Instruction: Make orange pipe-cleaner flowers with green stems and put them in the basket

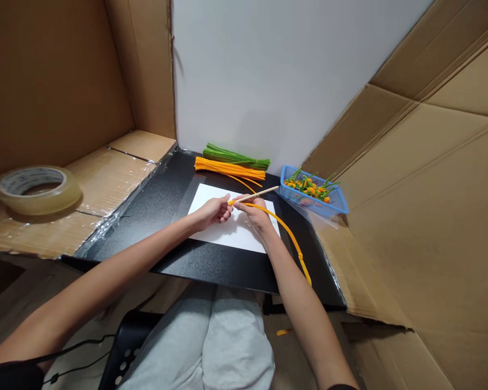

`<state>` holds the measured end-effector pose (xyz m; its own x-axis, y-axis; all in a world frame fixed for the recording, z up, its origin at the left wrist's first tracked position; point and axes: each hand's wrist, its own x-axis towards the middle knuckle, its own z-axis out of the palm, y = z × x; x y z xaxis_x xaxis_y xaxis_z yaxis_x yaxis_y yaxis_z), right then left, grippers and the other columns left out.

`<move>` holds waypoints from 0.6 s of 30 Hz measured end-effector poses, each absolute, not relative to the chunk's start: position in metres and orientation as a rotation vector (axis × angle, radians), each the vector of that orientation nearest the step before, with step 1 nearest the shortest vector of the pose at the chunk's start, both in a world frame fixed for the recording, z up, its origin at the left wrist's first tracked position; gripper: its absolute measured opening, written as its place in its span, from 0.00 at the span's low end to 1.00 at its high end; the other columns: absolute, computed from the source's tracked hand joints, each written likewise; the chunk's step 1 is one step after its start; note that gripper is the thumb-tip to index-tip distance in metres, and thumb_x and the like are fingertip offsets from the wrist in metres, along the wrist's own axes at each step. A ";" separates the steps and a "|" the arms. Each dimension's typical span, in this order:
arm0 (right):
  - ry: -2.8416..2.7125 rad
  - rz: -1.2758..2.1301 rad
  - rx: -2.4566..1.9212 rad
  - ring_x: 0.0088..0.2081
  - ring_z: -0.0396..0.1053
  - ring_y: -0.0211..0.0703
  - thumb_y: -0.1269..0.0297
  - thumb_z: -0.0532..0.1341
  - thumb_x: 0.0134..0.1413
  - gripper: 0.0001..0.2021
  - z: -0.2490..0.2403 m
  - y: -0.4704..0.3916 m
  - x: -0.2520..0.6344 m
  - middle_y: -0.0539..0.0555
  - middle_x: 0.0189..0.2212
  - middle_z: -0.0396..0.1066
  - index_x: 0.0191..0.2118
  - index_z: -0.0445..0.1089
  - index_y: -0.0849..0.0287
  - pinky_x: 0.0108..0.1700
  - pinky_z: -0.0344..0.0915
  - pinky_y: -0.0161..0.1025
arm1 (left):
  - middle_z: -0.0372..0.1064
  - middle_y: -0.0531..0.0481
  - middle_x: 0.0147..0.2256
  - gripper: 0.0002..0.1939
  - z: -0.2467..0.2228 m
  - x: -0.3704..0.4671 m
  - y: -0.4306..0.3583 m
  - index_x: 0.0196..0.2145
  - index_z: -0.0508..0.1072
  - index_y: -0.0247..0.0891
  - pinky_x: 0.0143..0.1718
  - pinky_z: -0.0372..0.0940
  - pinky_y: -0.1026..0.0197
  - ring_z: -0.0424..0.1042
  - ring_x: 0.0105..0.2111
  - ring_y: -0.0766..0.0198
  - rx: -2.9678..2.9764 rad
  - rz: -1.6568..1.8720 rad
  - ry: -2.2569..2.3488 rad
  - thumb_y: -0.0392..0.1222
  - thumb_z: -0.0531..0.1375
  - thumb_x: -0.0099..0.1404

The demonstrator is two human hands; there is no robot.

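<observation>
Over a white sheet of paper [228, 233], both hands meet at one end of a thin wooden stick [262, 192]. My right hand [255, 212] is closed around the stick, which points up and to the right. An orange pipe cleaner [282, 221] is coiled at the stick's near end, and its long tail arcs over my right wrist to the table's right edge. Thumb and fingertips of my left hand [214, 211] pinch at the coiled part; the other fingers are curled. Fingers partly hide the coil.
Bundles of green pipe cleaners [236, 156] and orange pipe cleaners [228, 167] lie behind the paper on the black table [136, 216]. A blue basket [341, 205] at the right holds small orange pieces with green stems. Clear tape [71, 192] rests on cardboard at left. Cardboard walls flank the table.
</observation>
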<state>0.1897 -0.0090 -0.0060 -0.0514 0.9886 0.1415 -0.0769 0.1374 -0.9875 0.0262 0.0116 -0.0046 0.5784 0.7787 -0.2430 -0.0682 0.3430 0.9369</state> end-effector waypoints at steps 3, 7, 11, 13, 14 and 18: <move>-1.199 1.154 -1.050 0.30 0.69 0.41 0.56 0.77 0.33 0.14 -0.008 -0.007 0.191 0.51 0.26 0.76 0.28 0.79 0.55 0.39 0.65 0.41 | 0.70 0.46 0.27 0.31 -0.002 0.024 0.009 0.29 0.72 0.35 0.25 0.56 0.62 0.67 0.24 0.64 1.499 0.909 0.992 0.66 0.47 0.68; -1.080 1.168 -1.067 0.32 0.70 0.42 0.56 0.77 0.31 0.15 -0.012 -0.003 0.191 0.53 0.28 0.77 0.28 0.79 0.55 0.38 0.64 0.40 | 0.74 0.45 0.41 0.22 0.004 0.016 0.003 0.42 0.73 0.37 0.38 0.62 0.60 0.71 0.36 0.60 2.102 1.249 1.082 0.60 0.56 0.67; -0.945 1.243 -1.037 0.34 0.71 0.41 0.56 0.78 0.29 0.15 -0.012 -0.004 0.188 0.52 0.29 0.78 0.28 0.79 0.55 0.40 0.64 0.39 | 0.75 0.43 0.42 0.15 0.002 0.014 0.002 0.42 0.75 0.38 0.42 0.60 0.58 0.70 0.41 0.56 2.440 1.243 1.078 0.53 0.60 0.67; -0.911 1.264 -1.016 0.33 0.70 0.40 0.57 0.78 0.27 0.16 -0.011 -0.006 0.186 0.50 0.28 0.77 0.27 0.79 0.54 0.40 0.64 0.38 | 0.76 0.42 0.40 0.13 -0.001 0.014 0.004 0.40 0.77 0.39 0.42 0.60 0.58 0.70 0.41 0.55 2.472 1.214 1.112 0.50 0.58 0.69; -0.903 1.268 -1.010 0.33 0.70 0.39 0.57 0.78 0.26 0.16 -0.011 -0.006 0.185 0.50 0.27 0.76 0.26 0.79 0.54 0.40 0.64 0.38 | 0.76 0.42 0.39 0.13 -0.002 0.015 0.005 0.39 0.77 0.39 0.42 0.60 0.57 0.70 0.41 0.55 2.469 1.204 1.128 0.49 0.58 0.69; -0.884 1.284 -1.021 0.32 0.68 0.40 0.56 0.78 0.27 0.16 -0.010 -0.009 0.183 0.50 0.25 0.75 0.26 0.78 0.54 0.37 0.63 0.39 | 0.76 0.42 0.37 0.14 -0.005 0.015 0.006 0.37 0.79 0.39 0.43 0.60 0.57 0.70 0.40 0.55 2.412 1.219 1.171 0.49 0.57 0.70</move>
